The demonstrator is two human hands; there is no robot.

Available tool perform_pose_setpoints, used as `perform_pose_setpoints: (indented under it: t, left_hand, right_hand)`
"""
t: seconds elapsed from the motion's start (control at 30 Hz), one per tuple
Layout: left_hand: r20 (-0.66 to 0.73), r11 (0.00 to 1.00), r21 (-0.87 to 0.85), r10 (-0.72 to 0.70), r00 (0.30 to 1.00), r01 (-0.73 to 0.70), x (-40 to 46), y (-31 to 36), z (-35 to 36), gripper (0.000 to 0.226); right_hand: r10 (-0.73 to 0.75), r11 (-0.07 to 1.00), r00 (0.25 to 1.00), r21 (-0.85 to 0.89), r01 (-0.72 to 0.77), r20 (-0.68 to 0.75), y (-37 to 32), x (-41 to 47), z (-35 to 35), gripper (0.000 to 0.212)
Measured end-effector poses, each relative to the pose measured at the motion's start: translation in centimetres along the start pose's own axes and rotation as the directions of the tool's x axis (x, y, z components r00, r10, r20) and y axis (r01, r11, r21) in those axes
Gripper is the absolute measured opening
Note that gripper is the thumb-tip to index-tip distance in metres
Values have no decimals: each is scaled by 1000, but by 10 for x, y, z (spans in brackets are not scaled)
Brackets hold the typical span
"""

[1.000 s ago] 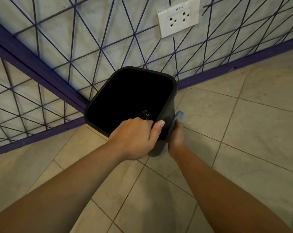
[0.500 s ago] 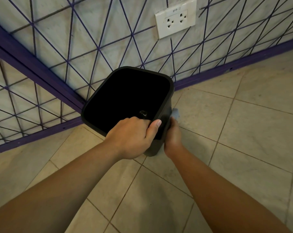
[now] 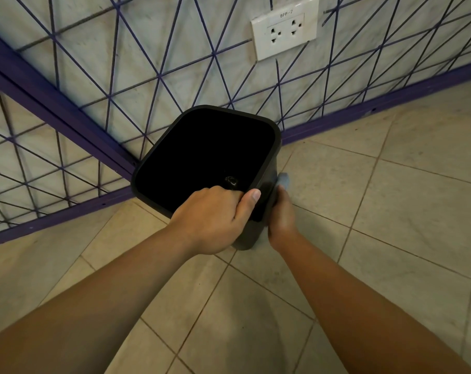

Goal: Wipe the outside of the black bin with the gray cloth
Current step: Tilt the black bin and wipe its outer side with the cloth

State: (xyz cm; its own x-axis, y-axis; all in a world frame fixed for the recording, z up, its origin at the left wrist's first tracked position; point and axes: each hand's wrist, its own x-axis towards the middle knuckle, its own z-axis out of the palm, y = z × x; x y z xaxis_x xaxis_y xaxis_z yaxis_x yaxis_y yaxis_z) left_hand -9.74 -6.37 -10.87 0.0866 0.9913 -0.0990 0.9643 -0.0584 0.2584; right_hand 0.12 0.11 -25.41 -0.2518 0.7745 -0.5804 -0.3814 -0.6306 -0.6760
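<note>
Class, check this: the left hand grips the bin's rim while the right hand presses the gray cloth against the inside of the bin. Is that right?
Not quite. The head view shows the right hand pressing the cloth against the outside of the bin, not the inside. The left hand does grip the rim.

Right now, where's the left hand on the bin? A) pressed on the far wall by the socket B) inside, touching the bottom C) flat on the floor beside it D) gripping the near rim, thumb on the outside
D: the left hand curls over the near rim of the black bin, fingers inside and thumb outside, while the right hand presses the gray cloth to the side.
</note>
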Motion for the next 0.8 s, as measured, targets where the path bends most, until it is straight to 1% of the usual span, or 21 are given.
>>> perform_pose_setpoints:
  t: [0.07, 0.13, 0.17, 0.2, 0.23, 0.33, 0.4, 0.43, 0.47, 0.5, 0.57, 0.6, 0.67, 0.7, 0.8]
  left_hand:
    - [-7, 1000, -9, -2, 1000, 2, 0, -1, 0, 63]
    - [-14, 1000, -9, -5, 1000, 5, -1, -1, 0, 65]
    - [-14, 1000, -6, -7, 1000, 7, -1, -2, 1, 66]
    - [-15, 1000, 0, -9, 1000, 9, 0, -3, 2, 66]
    - [-16, 1000, 6, -10, 1000, 10, 0, -3, 2, 64]
    - [-11, 1000, 2, 3, 1000, -3, 2, -5, 2, 59]
    - [3, 998, -59, 12, 1000, -12, 3, -6, 2, 59]
    - [11, 996, -91, 13, 1000, -12, 3, -6, 2, 59]
    - [18, 994, -108, 10, 1000, -8, 3, -6, 2, 58]
    - [25, 994, -109, 5, 1000, -2, 3, -6, 2, 57]
    - [30, 996, -93, 2, 1000, 1, 3, -6, 2, 55]
    - [29, 996, -84, 6, 1000, -3, 4, -6, 1, 55]
    - [27, 998, -67, 8, 1000, -6, 6, -6, 1, 60]
    - [24, 998, -62, 4, 1000, -3, 6, -6, 0, 60]
    - [-2, 999, -49, 9, 1000, -9, 7, -4, 0, 54]
  right_hand:
    - [-21, 999, 998, 36, 23, -61, 7, -20, 1, 56]
    - [-133, 989, 975, 39, 142, -175, 30, -48, 3, 55]
    - [-205, 978, 956, -9, 208, -208, 43, -64, 7, 60]
    - [-276, 961, 939, -62, 269, -205, 53, -82, 12, 67]
    - [-344, 939, 924, -89, 333, -166, 63, -98, 19, 68]
    - [-458, 889, 889, -36, 457, -15, 71, -122, 45, 77]
    - [-489, 872, 871, 51, 487, 38, 60, -121, 63, 74]
    - [-506, 861, 862, 85, 502, 25, 52, -118, 70, 67]
    - [-528, 846, 849, 71, 528, -18, 45, -113, 75, 57]
    - [-547, 836, 834, 12, 549, -70, 38, -107, 78, 51]
    - [-563, 825, 817, -142, 546, -127, 29, -90, 74, 55]
    - [-562, 819, 817, -224, 528, -128, 25, -79, 69, 56]
    - [-551, 782, 828, -412, 469, -103, 21, -55, 59, 50]
    - [-539, 767, 838, -465, 443, -90, 20, -44, 54, 50]
    - [-487, 804, 870, -425, 416, -70, 12, -16, 38, 50]
